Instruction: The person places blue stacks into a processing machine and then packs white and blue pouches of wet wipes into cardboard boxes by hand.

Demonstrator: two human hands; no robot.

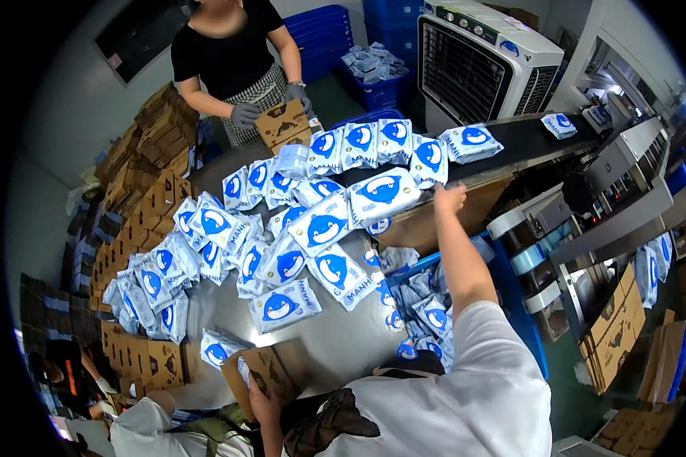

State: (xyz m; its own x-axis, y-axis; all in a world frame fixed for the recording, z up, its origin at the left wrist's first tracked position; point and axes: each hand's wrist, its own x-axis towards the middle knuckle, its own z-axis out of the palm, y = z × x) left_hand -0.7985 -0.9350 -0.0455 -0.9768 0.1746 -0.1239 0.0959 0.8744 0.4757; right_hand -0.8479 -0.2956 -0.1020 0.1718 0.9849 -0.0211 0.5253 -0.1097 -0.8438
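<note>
My right arm reaches far over the table. My right hand (451, 199), fingers curled, is at the lower end of a white packet with a blue whale print (429, 161) and seems to pinch it. Close to my body, my left hand (265, 407) is closed around the side of a small open brown cardboard box (276, 373). A white edge shows at the box's opening; what it is I cannot make out. A whale packet (216, 349) lies just beyond the box. Many like packets are heaped across the metal table (335, 346).
A dark conveyor belt (522, 145) carries packets from the machine (617, 160) at the right. Below the table edge stands a blue crate (522, 312) of packets. Opposite, a gloved person holds a brown box (282, 123). Stacked cartons (141, 221) line the left; another worker is at lower left.
</note>
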